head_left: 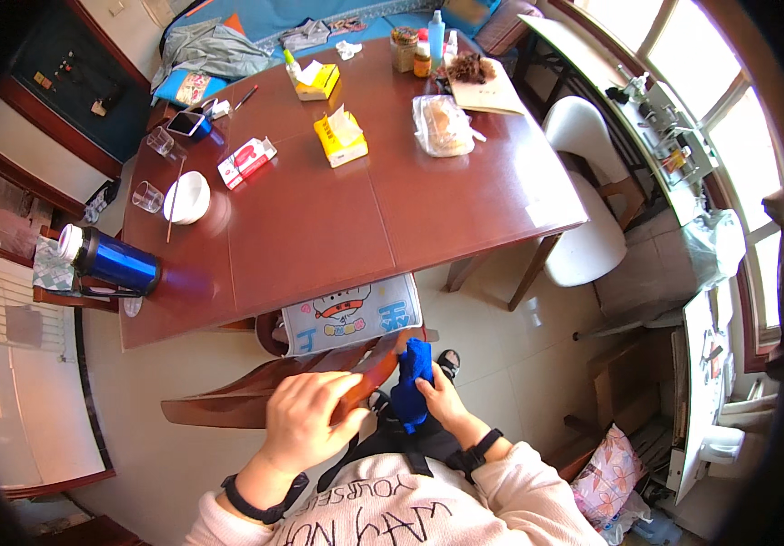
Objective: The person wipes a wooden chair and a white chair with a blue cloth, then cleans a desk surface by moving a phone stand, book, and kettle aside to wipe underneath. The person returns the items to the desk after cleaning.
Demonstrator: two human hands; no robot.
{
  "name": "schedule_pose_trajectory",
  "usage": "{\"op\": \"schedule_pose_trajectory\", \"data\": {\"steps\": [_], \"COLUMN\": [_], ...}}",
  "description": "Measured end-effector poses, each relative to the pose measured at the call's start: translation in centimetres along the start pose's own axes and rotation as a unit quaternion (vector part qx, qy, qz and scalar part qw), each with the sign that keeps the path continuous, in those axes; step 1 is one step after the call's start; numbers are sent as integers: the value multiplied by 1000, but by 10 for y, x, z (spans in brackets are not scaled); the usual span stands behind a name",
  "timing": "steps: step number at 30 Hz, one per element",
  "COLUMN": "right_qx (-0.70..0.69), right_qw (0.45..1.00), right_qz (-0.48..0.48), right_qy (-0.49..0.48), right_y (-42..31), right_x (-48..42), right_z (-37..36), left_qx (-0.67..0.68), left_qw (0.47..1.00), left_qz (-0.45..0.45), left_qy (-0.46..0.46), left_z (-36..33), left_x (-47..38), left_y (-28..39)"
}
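Note:
My left hand rests on the curved top rail of a wooden chair, its fingers over the wood. To the right of the rail, my right hand grips a bunched blue cloth between thumb and fingers. The chair stands close before me, with its slatted back low in view. On its seat lies a printed cushion with a cartoon figure, partly under the table edge.
A brown wooden table bears a blue thermos, a white bowl, tissue packs and a bagged item. A white chair stands at its right. Sandals show on the tiled floor.

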State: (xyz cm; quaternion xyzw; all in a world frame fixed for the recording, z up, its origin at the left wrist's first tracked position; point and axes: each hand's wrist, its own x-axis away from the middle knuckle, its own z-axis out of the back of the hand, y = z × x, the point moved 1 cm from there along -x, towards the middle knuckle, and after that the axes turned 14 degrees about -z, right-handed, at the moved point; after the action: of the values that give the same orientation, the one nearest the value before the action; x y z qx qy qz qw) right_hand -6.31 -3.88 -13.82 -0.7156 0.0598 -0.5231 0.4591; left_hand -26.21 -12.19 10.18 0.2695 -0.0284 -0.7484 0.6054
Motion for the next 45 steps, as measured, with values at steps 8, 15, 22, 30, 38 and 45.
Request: {"op": "schedule_pose_trajectory", "data": {"steps": [8, 15, 22, 30, 38, 45], "right_qx": [-262, -275, -299, -288, -242, -270], "right_qw": [962, 956, 950, 954, 962, 948], "right_qz": [-60, -63, -41, -29, 36, 25], "right_qy": [39, 83, 81, 79, 124, 166], "right_y": [-55, -59, -60, -45, -66, -82], "right_x": [45, 47, 54, 59, 95, 90], "right_z": [4, 32, 52, 66, 61, 47], "left_qx": [52, 55, 41, 107, -7, -83], "left_qw": [997, 995, 993, 986, 995, 992], "left_qz": [-52, -79, -92, -104, -53, 79], "left_qy": [-4, -15, -61, -80, -84, -57], "left_z": [-66, -107, -145, -147, -43, -26], "left_x": [-56, -81, -95, -100, -23, 49], "left_y": [26, 40, 57, 68, 0, -36]}}
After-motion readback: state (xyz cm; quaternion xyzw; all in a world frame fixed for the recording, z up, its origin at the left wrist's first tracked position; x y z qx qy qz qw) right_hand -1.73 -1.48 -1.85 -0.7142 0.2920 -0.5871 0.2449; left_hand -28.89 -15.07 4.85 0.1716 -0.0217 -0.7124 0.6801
